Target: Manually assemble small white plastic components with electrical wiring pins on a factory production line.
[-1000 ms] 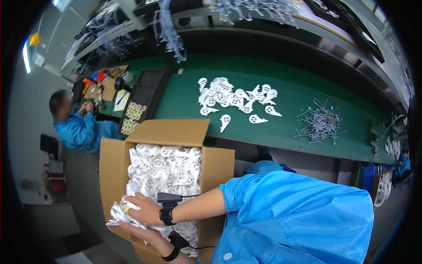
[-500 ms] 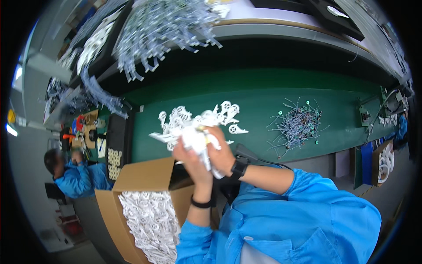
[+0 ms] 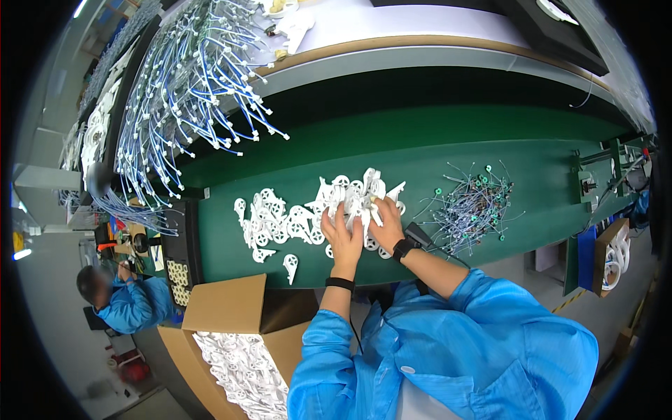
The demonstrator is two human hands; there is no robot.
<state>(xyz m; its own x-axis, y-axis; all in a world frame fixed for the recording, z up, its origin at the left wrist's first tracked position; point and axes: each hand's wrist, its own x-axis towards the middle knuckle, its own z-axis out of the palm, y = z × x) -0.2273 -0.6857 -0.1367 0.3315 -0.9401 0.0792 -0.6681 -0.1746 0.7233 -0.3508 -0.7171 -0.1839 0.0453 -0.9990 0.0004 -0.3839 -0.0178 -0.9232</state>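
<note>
White plastic parts, each with a spoked ring and a pointed arm, lie heaped on the green bench. My left hand (image 3: 343,240) rests on the near side of the right-hand heap (image 3: 357,190), its fingers spread and touching the parts. Beside it, my right hand (image 3: 388,225) lies against the same heap with its fingers apart; some fingertips are hidden among the parts. Left of my hands spreads another group of these white parts (image 3: 264,215), and a single white part (image 3: 290,267) lies apart near the bench's front edge.
An open cardboard box (image 3: 225,306) full of white parts stands below the bench at left. Thin wires with green rings (image 3: 473,203) lie piled at right. Blue-and-white cables (image 3: 203,91) hang from the shelf. A co-worker (image 3: 129,297) sits at far left.
Both hands have moved right and down onto the bench. The bunch of white parts they held up between them now lies in the right-hand heap. My view has shifted slightly.
</note>
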